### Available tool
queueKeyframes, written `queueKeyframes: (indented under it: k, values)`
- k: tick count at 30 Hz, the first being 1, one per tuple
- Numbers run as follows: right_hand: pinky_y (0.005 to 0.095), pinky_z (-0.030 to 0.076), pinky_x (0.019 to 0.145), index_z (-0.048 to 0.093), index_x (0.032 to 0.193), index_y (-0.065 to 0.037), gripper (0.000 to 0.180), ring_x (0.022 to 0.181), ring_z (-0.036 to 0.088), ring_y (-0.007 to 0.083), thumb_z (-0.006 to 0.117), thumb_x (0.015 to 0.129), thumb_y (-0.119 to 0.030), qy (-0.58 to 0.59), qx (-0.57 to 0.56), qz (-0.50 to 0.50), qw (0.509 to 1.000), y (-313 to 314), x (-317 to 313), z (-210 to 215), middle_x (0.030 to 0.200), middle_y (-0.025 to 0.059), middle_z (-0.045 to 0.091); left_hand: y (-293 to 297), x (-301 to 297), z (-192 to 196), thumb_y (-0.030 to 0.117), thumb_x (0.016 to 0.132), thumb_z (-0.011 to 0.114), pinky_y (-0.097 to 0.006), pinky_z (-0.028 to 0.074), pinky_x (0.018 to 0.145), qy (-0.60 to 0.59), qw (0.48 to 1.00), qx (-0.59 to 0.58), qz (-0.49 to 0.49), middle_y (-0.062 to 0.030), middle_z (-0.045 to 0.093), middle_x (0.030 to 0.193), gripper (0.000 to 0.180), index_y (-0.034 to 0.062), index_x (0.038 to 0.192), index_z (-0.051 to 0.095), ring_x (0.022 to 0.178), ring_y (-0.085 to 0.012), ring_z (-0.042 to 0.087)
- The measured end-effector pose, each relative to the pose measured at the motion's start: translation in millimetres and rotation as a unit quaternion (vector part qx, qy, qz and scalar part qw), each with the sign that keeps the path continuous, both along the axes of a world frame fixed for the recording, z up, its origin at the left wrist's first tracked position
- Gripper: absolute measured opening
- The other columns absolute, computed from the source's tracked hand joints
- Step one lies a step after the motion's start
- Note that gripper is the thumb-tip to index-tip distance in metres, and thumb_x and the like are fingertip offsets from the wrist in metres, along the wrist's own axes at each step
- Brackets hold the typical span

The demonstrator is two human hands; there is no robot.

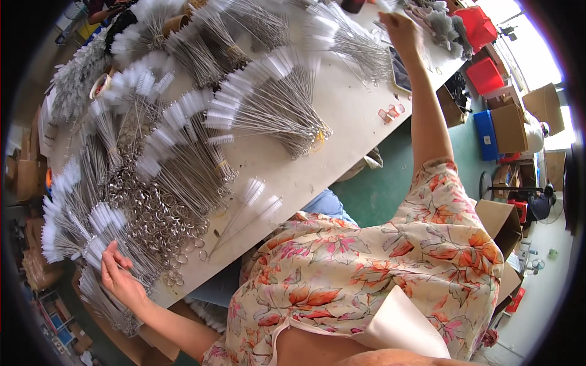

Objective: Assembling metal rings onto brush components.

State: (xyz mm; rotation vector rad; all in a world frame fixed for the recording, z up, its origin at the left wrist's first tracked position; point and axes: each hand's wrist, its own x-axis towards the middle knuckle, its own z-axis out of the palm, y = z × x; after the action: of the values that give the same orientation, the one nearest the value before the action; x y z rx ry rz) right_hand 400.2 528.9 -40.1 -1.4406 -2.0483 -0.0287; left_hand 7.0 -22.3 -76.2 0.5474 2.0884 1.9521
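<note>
My left hand [121, 279] is at the left end of the table, with its fingers partly stretched out and apart. It is beside a bundle of thin wire brushes with white bristle heads [110, 226], and nothing shows in its grip. My right arm reaches far to the right side of the table. There my right hand [400, 32] is closed, and what its fingers hold, if anything, is hidden. Near it lie a bundle of wire brushes [354, 46] and a dark phone-like flat thing [400, 70]. A pile of metal rings [159, 210] lies right of my left hand.
Many brush bundles cover the white table [342, 134], one large bundle [274, 97] tied with a yellow band. Several loose brushes [244, 210] lie near the front edge. Small orange-and-clear pieces [391, 112] sit at the right edge. Beyond stand a blue bin [486, 135] and cardboard boxes [508, 128].
</note>
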Motion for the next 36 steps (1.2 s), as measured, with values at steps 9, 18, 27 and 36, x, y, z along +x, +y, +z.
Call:
queueKeyframes:
  k: [9,18,27,36]
  values:
    - [0.0289,0.038,0.055,0.07,0.083,-0.012,0.036,0.058,0.047,0.0108,0.064,0.077,-0.047,0.099,-0.254,0.137,0.952,40.7,7.1,-37.8,0.063,-0.0005,0.054,10.5,14.0,0.6,0.021,0.094,0.047,-0.017,0.02,0.043,-0.021,0.999,-0.028,-0.02,0.0024,0.042,0.068,0.03,-0.0052,0.1,0.061,0.051,-0.0015,0.028]
    - [0.0249,0.028,0.039,0.069,0.083,-0.006,0.028,0.041,0.039,0.0073,0.074,0.069,-0.03,-0.059,-0.39,0.089,0.915,35.2,34.5,-57.0,0.053,-0.003,0.051,-10.0,17.0,-14.1,0.022,0.094,0.046,-0.015,0.022,0.041,-0.046,0.997,-0.049,-0.028,0.0032,0.041,0.068,0.029,-0.0028,0.098,0.061,0.049,-0.0005,0.029]
    - [0.0193,0.032,0.048,0.057,0.088,-0.008,0.024,0.052,0.04,0.0038,0.048,0.09,-0.031,0.394,0.114,0.153,0.899,-54.0,-21.8,43.5,0.063,-0.0049,0.043,35.4,42.4,2.0,0.021,0.095,0.043,-0.017,0.029,0.039,-0.022,0.996,-0.002,-0.082,0.0005,0.045,0.064,0.026,0.0005,0.092,0.059,0.048,-0.0043,0.037]
    - [0.0319,0.053,0.064,0.051,0.097,-0.002,0.026,0.075,0.058,0.0167,0.043,0.095,-0.027,0.463,-0.528,0.515,0.492,-273.2,-198.2,1.8,0.086,0.0051,0.056,137.3,110.7,23.7,-0.001,0.086,0.054,-0.019,0.038,0.046,0.062,0.958,0.087,-0.266,-0.0014,0.055,0.069,0.023,-0.002,0.108,0.056,0.053,-0.0043,0.048]
